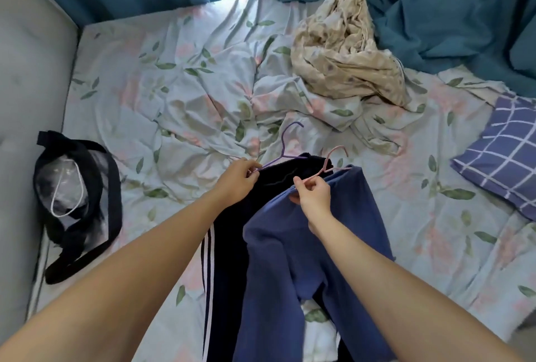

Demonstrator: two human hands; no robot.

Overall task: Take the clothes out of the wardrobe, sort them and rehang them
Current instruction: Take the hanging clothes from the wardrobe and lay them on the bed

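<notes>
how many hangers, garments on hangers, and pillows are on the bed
Hangers: 2, a purple wire hanger and a pink wire hanger
Garments on hangers: 2, black white-striped trousers and a blue knit garment
Pillows: 1, blue checked pillow
Total: 5

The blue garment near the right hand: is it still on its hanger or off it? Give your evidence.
On. The blue garment hangs from the pink hanger, which the right hand pinches.
</notes>
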